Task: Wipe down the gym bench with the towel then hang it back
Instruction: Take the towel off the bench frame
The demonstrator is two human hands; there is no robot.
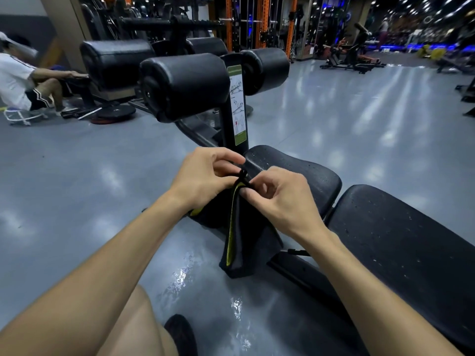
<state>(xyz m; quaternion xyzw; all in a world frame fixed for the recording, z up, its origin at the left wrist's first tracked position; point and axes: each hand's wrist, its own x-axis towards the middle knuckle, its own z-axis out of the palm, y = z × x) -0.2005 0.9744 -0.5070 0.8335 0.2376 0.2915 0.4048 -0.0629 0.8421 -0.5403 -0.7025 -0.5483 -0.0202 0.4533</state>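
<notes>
Wide grey floor (359, 129) lies open from 12 to 3 o'clock of the hands, and more at 9. Bench seat pad (303, 173) ends at the roller post (237, 106), 12 o'clock. Towel (246, 235), black with a yellow edge, hangs beside the seat's near edge, long axis vertical, top corner up. Left hand (203, 176) and right hand (280, 194) both pinch that top corner with curled fingers.

Two bare hands (205, 173) (280, 196), one black towel with yellow-green trim (241, 235), two black padded bench cushions (303, 173) (401, 242), four black cylindrical foam rollers (185, 86) (267, 70) (115, 62) (208, 46), one green-bordered instruction sticker (237, 104).
</notes>
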